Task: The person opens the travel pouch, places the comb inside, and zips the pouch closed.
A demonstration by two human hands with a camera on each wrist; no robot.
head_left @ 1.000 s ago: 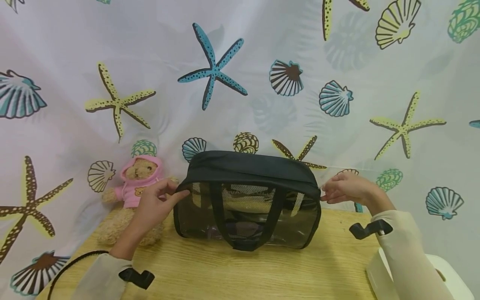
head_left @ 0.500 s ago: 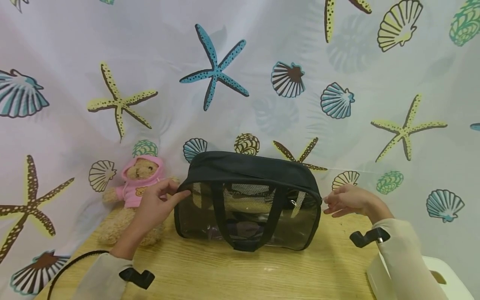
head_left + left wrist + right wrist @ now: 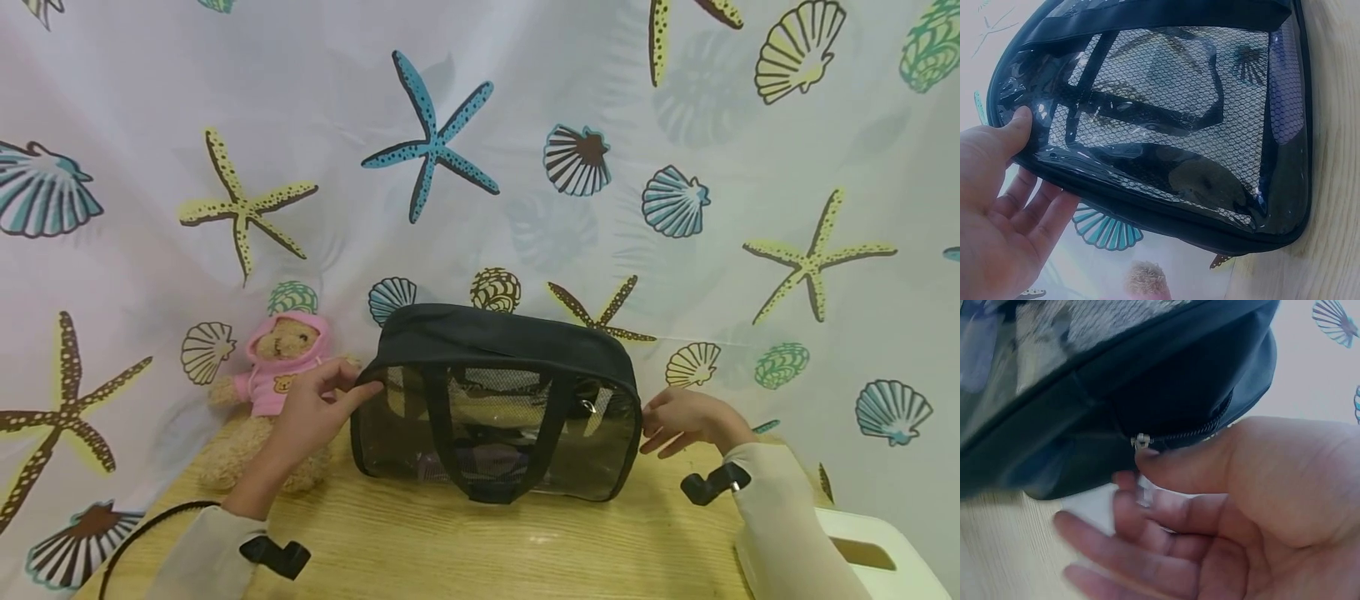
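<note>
A black bag with see-through panels (image 3: 495, 417) and a black carrying strap (image 3: 491, 492) stands on the wooden table. My left hand (image 3: 318, 408) pinches its upper left edge. In the left wrist view the thumb (image 3: 1021, 122) lies on the clear panel and the fingers are behind the edge. At the bag's right end, my right hand (image 3: 686, 421) pinches a metal zipper pull (image 3: 1142, 494). The right wrist view shows the zipper slider (image 3: 1140, 440) low on the side, with zipper teeth running up from it. Dark items and a purple one (image 3: 1286, 87) show through the panel, partly hidden.
A teddy bear in a pink hoodie (image 3: 281, 367) sits left of the bag, partly behind my left arm. A white box with an opening (image 3: 892, 575) is at the lower right. A black cord (image 3: 142, 533) curves at the left edge. A patterned curtain (image 3: 480, 242) hangs behind.
My right hand has moved down along the bag's right end, then slightly left toward it. The left hand keeps its grip and the bag stays in place.
</note>
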